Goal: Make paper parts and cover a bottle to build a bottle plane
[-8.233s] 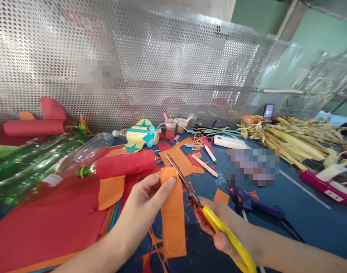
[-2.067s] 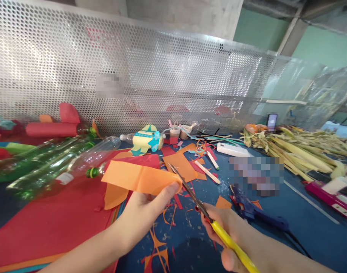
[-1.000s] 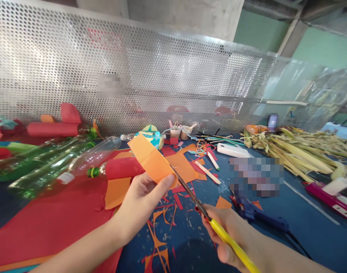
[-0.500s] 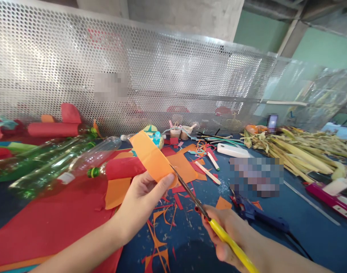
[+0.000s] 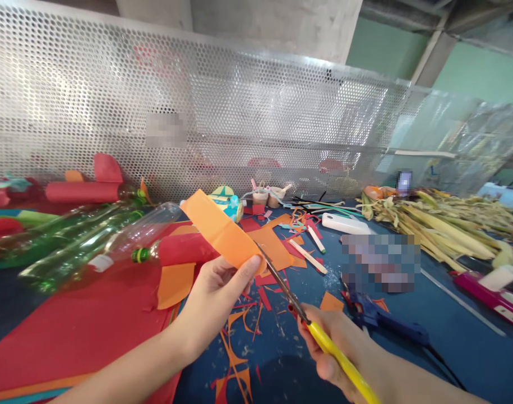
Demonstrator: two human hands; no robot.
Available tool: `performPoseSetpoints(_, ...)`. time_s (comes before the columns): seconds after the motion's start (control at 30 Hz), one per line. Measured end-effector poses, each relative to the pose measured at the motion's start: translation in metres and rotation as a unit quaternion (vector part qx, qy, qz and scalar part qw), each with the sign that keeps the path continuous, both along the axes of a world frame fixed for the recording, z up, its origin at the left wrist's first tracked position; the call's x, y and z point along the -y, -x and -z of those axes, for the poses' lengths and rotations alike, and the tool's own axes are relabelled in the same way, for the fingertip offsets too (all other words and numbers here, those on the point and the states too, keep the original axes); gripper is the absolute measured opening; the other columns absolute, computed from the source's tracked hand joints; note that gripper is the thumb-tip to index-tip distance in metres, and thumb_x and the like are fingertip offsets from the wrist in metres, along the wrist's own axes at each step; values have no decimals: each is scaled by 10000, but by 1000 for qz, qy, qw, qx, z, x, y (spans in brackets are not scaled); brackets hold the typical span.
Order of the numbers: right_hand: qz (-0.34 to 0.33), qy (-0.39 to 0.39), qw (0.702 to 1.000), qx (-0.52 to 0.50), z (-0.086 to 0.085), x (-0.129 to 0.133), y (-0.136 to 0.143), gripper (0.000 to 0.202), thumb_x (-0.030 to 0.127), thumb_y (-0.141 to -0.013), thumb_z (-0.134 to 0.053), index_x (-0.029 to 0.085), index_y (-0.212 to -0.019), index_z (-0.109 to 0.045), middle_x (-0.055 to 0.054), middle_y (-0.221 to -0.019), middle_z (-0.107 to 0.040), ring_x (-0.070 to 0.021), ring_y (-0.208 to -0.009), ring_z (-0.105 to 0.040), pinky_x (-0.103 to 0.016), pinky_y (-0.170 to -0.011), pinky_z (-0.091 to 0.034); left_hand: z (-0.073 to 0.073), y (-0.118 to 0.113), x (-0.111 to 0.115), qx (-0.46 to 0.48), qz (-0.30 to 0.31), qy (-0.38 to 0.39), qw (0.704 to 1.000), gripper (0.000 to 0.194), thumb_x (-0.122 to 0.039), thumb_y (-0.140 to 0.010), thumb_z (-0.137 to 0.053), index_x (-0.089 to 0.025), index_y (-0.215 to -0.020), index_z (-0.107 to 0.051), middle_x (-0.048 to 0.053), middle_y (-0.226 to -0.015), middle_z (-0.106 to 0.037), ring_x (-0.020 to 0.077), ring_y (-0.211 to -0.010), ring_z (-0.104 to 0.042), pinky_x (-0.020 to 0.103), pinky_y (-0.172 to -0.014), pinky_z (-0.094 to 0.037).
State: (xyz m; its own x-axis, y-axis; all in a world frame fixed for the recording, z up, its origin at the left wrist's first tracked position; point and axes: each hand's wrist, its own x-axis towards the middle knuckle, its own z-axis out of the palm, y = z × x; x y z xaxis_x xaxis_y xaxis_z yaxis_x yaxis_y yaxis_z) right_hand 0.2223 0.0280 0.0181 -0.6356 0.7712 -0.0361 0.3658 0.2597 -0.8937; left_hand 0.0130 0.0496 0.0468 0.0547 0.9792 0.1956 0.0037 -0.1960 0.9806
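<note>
Pinching one end should suit the light-looking, bendable orange paper strip (image 5: 218, 229): left hand (image 5: 220, 289) clamps it there, right hand (image 5: 344, 330) grips scissors (image 5: 322, 338).

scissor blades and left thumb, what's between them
In the head view, the end of the orange strip lies between the left thumb and the scissor blades.

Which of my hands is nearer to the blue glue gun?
Right. Your right hand, gripping the scissors, is just left of the blue glue gun and slightly closer to you; your left hand, pinching the orange strip, is farther left.
</note>
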Motion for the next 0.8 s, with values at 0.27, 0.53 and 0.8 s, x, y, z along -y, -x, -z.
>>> performPoseSetpoints(0.27,-36,-60,997,29,4,-5,-4,657,854,-715,-373,205,-812,-391,80,-576,-327,-75,-480,-277,-222,-426,-232,1,-1,-1,29,-4,6,1000,337,-413,-739,-688,-177,-519,-591,-45,-502,-506,76,-498,-410,182,-501,-373)
performPoseSetpoints(0.53,-42,-34,999,2,9,-3,-4,749,906,-647,-350,198,-884,-415,47,-674,-382,-97,-546,-351,-223,-497,-375,-1,-7,5,64,81,38,994,233,-425,-741,-690,-202,-712,-749,12,-642,-701,152,-600,-606,250,-636,-523)
performPoseSetpoints(0.8,-41,-19,999,-16,15,-3,0,691,893,-681,-300,214,-798,-357,75,-610,-290,-78,-496,-270,-208,-466,-406,4,-7,5,57,77,31,995,212,-407,-759,-682,-212,-706,-746,-1,-686,-716,135,-614,-600,221,-643,-509)
